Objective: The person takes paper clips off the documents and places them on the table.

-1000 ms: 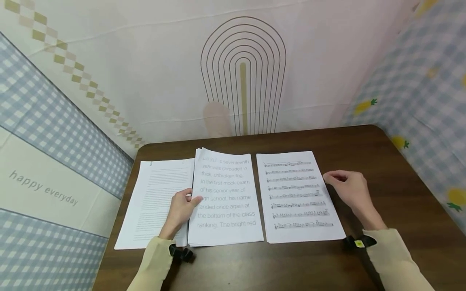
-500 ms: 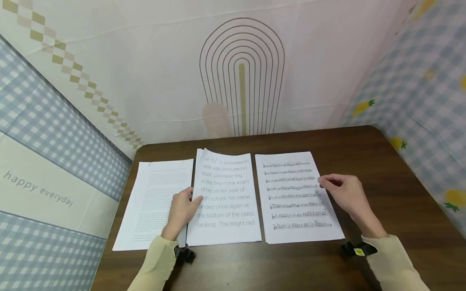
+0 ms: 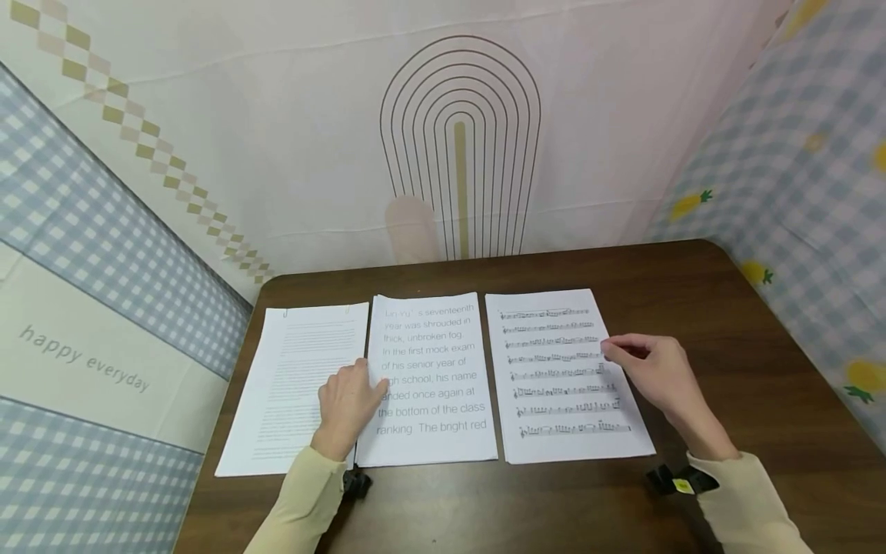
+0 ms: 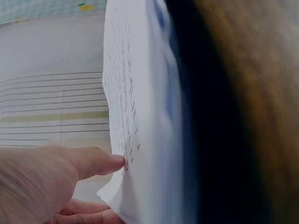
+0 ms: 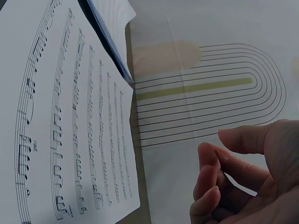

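Note:
Three stacks of printed paper lie side by side. My left hand [image 3: 349,404] is at the left edge of the middle stack of large-print text pages [image 3: 436,385]. In the left wrist view its thumb [image 4: 100,161] presses on the printed top sheet, while the other fingers reach to the sheet's edge, pinching it. A small edge of paper stands up there. My right hand [image 3: 654,373] hovers by the right side of the sheet music [image 3: 561,377]. Loosely curled and holding nothing, its fingers show a gap to the thumb in the right wrist view.
To the left lies a stack of small-print pages [image 3: 294,385], partly behind the left hand. All the paper lies on a dark wooden table [image 3: 554,508]. Behind it hangs a pale cloth with an arch pattern [image 3: 460,154]; checked cloth [image 3: 796,169] hangs at the right.
The middle stack's raised upper left corner has come down and its sheets lie flatter. My left hand has turned flatter over the edge. My right hand has moved slightly left over the sheet music.

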`<state>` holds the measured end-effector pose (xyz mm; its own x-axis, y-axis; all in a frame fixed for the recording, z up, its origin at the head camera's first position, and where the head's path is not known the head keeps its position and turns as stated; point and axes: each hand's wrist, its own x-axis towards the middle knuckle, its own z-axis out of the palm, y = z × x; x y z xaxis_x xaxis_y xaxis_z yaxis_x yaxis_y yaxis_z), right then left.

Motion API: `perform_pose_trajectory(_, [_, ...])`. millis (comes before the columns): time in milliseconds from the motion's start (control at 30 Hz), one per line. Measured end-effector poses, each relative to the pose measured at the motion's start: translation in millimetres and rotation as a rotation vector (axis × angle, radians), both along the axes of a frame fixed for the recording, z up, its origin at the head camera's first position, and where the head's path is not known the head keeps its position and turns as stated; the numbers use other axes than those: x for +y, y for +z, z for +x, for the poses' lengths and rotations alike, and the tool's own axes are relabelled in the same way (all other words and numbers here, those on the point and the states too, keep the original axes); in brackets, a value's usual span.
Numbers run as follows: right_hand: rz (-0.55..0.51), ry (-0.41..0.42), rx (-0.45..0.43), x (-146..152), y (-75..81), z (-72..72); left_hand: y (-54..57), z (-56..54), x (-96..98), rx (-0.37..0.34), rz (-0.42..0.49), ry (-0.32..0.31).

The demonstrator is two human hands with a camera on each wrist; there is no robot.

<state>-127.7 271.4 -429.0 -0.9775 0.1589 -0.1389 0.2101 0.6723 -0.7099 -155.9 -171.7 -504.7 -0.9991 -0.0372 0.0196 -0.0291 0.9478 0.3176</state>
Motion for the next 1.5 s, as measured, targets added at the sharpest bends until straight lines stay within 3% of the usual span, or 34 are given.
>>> perform_pose_trajectory(267, [-0.001,0.014,-0.004,-6.4,5.4,3.0,1.2,1.5,-2.4,-0.006,0.003,-0.001])
perform_pose_trajectory(500, [-0.005,0.019,-0.021,-9.0,5.0,4.6,12.3,5.8,-11.7,-0.004,0.035,0.030])
perform_pose_trajectory(767, [0.019,0.037,0.010,-12.8,5.7,11.1,19.2,5.6,-37.0,0.047,0.059,0.050])
perform_pose_trajectory(1033, [-0.012,0.181,0.072,-47.1,3.7,17.2,21.7,7.0,-80.4,0.059,0.043,0.179])
perform_pose_trajectory(1300, [-0.112,0.289,0.075,-96.1,-6.1,16.5,15.7,3.7,-127.1,0.008,-0.035,0.315])
perform_pose_trajectory(1500, [-0.186,0.336,0.012,-124.9,-12.8,15.6,10.8,-1.4,-148.5,-0.156,0.047,0.351])
